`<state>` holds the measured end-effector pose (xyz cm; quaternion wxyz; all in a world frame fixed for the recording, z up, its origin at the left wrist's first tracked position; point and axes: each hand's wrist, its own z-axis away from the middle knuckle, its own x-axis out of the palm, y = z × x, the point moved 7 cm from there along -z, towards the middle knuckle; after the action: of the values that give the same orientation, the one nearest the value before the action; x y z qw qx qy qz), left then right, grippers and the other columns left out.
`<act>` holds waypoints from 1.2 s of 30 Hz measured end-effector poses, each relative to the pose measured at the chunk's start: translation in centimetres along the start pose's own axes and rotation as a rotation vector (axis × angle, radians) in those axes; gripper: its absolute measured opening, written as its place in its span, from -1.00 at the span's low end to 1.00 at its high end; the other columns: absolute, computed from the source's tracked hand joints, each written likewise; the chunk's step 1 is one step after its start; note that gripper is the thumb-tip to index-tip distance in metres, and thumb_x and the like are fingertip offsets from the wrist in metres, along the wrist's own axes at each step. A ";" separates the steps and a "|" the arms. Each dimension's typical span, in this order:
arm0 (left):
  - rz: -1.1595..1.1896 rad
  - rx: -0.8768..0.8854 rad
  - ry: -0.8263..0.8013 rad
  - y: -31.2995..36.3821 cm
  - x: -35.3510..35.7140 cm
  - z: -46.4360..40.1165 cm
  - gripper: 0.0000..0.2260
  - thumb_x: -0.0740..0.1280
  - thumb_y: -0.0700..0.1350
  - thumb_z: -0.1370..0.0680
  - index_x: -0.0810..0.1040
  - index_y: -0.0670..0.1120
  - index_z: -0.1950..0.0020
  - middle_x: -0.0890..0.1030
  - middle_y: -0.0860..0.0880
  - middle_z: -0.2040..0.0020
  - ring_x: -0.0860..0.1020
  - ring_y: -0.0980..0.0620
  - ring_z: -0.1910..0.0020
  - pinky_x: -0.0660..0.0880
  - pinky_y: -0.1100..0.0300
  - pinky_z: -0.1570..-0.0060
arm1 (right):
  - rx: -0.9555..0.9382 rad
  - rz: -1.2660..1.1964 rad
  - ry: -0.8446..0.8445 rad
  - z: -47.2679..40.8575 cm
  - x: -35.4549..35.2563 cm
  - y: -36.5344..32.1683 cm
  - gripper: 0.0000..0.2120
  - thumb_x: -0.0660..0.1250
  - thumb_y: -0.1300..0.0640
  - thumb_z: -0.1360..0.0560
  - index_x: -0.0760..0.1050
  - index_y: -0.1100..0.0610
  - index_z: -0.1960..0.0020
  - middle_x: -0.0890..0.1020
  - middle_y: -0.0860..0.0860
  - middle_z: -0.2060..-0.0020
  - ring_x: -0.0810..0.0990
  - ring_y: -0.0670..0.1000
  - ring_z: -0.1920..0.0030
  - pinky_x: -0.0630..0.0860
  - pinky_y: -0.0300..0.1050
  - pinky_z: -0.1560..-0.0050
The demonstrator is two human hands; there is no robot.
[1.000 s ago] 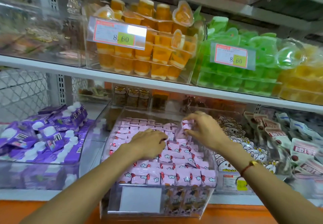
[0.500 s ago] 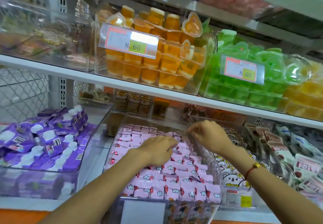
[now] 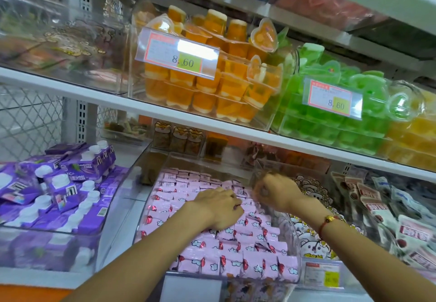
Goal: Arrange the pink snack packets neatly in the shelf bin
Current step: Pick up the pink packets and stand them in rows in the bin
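While the left hand (image 3: pixel 218 207) presses flat on the pink snack packets (image 3: pixel 236 252), the blurred right hand's (image 3: pixel 274 192) fingers curl, grip unclear

lower shelf (image 3: pixel 122 209) | clear bin (image 3: pixel 297 249) | pink packets (image 3: pixel 236 254) inside

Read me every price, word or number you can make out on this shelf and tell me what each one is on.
"8.60": price tag on the bin of orange jelly cups.
"8.60": price tag on the bin of green jelly cups.
Small print on both tags: too blurred to read.
Yellow tag at lower right: digits unreadable.
Purple cartons and pink snack packets: lettering too blurred.
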<state>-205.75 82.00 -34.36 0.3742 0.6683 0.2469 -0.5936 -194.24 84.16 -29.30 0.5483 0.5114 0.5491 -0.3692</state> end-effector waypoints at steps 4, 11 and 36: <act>0.003 0.000 -0.006 0.0 0.1 -0.1 -0.56 -0.06 0.06 -0.65 0.23 -0.03 -0.50 0.23 -0.04 -0.49 0.20 -0.06 -0.44 0.17 0.01 -0.37 | -0.009 -0.001 -0.049 -0.1 0.3 -0.4 -0.83 0.31 0.04 -0.53 0.58 0.03 -0.08 0.61 -0.06 0.03 0.51 -0.06 0.12 0.32 -0.38 0.29; 0.067 0.005 0.029 -0.4 0.4 0.0 -0.55 -0.06 0.08 -0.65 0.19 -0.02 -0.51 0.22 -0.02 -0.50 0.17 -0.05 -0.45 0.15 0.00 -0.40 | -0.020 0.028 -0.172 -0.5 1.3 -0.7 -0.81 0.30 0.09 -0.54 0.59 0.03 -0.13 0.63 -0.05 -0.11 0.58 0.00 -0.07 0.41 -0.23 0.09; 0.475 0.110 0.650 1.2 -6.3 2.0 -0.60 0.46 -0.06 -0.44 0.43 0.08 -0.24 0.52 0.08 -0.18 0.43 0.07 -0.13 0.48 0.07 -0.07 | 0.542 -1.606 0.587 6.4 -1.2 1.9 -0.82 0.15 0.19 -0.62 0.47 0.25 -0.09 0.55 0.04 0.29 0.45 -0.13 0.44 0.44 -0.38 0.44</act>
<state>-207.13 80.43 -27.96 0.3671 0.8786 0.1589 -0.2610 -191.11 78.14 -28.67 -0.1771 0.1589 0.7537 -0.6126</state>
